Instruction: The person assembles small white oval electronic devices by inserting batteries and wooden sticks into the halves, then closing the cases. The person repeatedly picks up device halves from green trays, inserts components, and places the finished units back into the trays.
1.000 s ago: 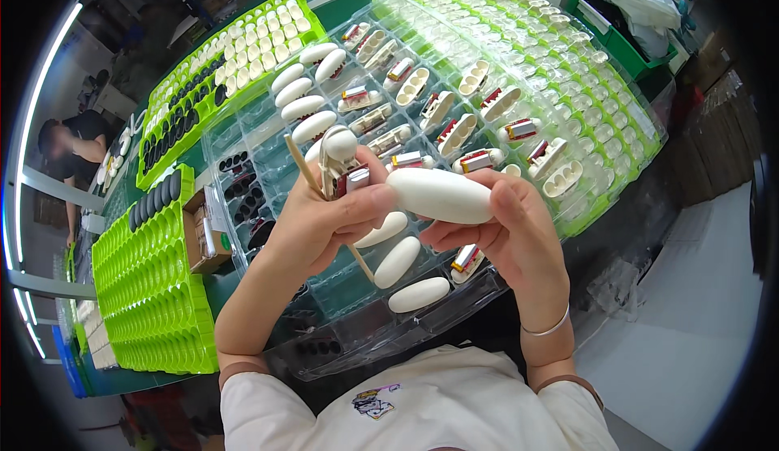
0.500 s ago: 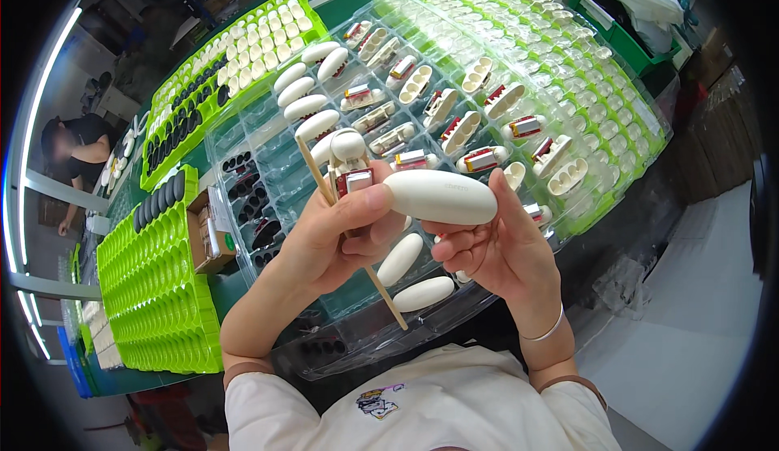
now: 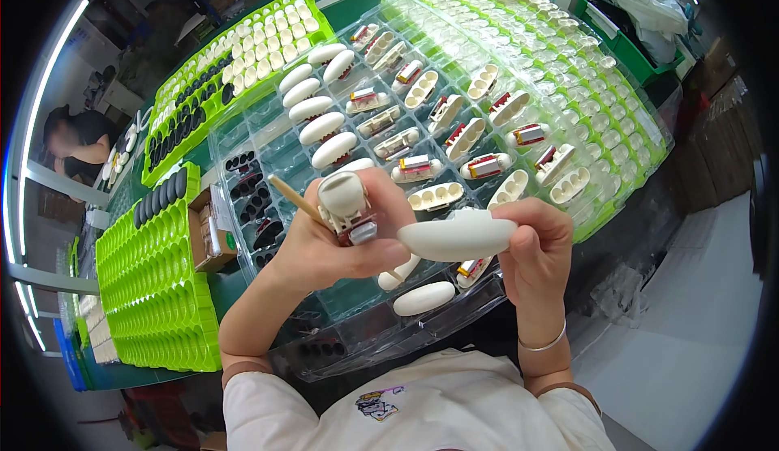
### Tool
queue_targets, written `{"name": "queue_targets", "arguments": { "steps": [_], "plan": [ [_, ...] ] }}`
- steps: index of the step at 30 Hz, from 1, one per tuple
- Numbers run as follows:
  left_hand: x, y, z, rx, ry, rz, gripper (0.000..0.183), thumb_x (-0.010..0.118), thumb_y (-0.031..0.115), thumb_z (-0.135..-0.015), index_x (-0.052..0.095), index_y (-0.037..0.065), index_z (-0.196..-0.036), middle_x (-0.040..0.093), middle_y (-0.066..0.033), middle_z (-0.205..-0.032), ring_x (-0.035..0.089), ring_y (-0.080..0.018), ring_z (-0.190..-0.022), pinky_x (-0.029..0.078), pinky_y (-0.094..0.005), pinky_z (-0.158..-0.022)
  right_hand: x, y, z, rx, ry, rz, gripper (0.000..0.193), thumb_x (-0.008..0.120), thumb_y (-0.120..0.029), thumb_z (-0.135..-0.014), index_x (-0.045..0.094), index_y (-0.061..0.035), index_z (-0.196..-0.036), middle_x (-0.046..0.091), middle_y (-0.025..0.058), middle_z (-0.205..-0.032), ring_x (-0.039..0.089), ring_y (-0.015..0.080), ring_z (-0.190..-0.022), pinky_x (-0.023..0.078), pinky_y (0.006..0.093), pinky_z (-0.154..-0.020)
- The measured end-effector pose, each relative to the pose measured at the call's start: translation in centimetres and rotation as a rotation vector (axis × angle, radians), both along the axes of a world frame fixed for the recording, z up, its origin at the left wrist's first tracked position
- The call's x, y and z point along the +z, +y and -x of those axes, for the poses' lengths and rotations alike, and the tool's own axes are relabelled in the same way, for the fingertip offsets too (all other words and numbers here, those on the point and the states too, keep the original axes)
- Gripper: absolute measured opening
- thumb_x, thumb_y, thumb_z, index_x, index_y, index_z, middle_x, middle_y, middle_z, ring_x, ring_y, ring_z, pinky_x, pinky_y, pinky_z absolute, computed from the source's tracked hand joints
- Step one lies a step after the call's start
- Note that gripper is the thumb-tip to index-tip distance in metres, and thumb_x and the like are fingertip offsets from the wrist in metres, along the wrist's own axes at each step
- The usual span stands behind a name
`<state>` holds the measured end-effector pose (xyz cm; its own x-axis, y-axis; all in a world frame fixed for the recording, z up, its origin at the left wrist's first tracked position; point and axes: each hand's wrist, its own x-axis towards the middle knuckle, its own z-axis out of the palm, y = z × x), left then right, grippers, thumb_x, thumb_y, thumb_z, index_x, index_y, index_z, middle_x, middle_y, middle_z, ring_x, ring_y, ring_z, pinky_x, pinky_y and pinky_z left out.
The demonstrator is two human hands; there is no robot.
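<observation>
My left hand (image 3: 324, 252) is closed around a white casing part (image 3: 342, 194) with red edging and a small silver block, its rounded white end facing up. The same hand grips a thin wooden stick (image 3: 294, 195), which slants down behind the fingers. Between thumb and fingertips, my right hand (image 3: 537, 260) pinches the right end of a smooth white oval shell (image 3: 457, 241). The shell's left end meets the fingers of my left hand. Beneath both hands lies a clear compartment tray (image 3: 337, 301) with white oval pieces (image 3: 423, 298) and open casings (image 3: 436, 197) showing red-and-silver inserts.
To the right, clear trays over green ones (image 3: 608, 118) hold small clear and white pieces. Green trays (image 3: 158, 289) stand left, some with black or white parts, beside a small cardboard box (image 3: 207, 232). Another person (image 3: 81, 143) sits far left.
The white shell has tipped and sunk slightly, its end moving right. My right hand has shifted from cupping it to pinching its end. My left hand has turned the casing part upward.
</observation>
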<state>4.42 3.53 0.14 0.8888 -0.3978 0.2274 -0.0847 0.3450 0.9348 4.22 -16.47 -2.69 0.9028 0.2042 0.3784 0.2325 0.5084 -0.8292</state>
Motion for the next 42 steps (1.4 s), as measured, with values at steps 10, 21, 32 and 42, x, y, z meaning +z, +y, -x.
{"name": "queue_targets", "arguments": {
  "steps": [10,21,32,42],
  "plan": [
    [0.7,0.0,0.1,0.065,-0.345,-0.194,0.022,0.072,0.004,-0.06,0.059,0.001,-0.078,0.059,-0.0061,-0.067,0.052,-0.0095,-0.054,0.038,-0.0194,-0.047,0.8,-0.3,-0.1,-0.03,-0.209,0.132,0.025,0.053,-0.02,-0.083,0.061,0.0032,-0.088,0.063,0.0134,-0.083,0.06,0.0157,-0.077,0.047,0.0219,-0.063],
    [1.1,-0.9,1.1,0.313,-0.789,-0.426,0.025,0.07,0.002,-0.058,0.06,0.004,-0.081,0.059,-0.0087,-0.067,0.057,-0.0156,-0.054,0.045,-0.0223,-0.046,1.4,0.9,0.8,0.282,0.12,-0.326,0.045,0.057,-0.018,-0.08,0.038,-0.0015,-0.118,0.051,0.0198,-0.109,0.052,0.0248,-0.101,0.044,0.0357,-0.085],
    [0.8,-1.5,1.1,0.32,-0.165,-0.437,0.017,0.057,0.014,-0.079,0.049,0.004,-0.09,0.056,-0.0025,-0.07,0.051,-0.0051,-0.057,0.038,-0.0186,-0.045,0.6,1.6,0.1,0.181,0.401,-0.302,0.049,0.052,-0.005,-0.079,0.03,-0.0094,-0.123,0.051,0.0187,-0.106,0.054,0.0259,-0.096,0.046,0.0359,-0.081],
    [0.4,-1.2,-0.4,0.162,0.06,-0.345,0.043,0.052,0.028,-0.083,0.04,0.001,-0.115,0.044,0.0009,-0.077,0.036,-0.0013,-0.054,0.025,-0.0144,-0.045,0.2,1.8,-0.2,0.267,0.411,-0.269,0.05,0.052,-0.005,-0.079,0.03,-0.0093,-0.123,0.05,0.0195,-0.11,0.055,0.0269,-0.096,0.048,0.036,-0.08]
  ]
}}
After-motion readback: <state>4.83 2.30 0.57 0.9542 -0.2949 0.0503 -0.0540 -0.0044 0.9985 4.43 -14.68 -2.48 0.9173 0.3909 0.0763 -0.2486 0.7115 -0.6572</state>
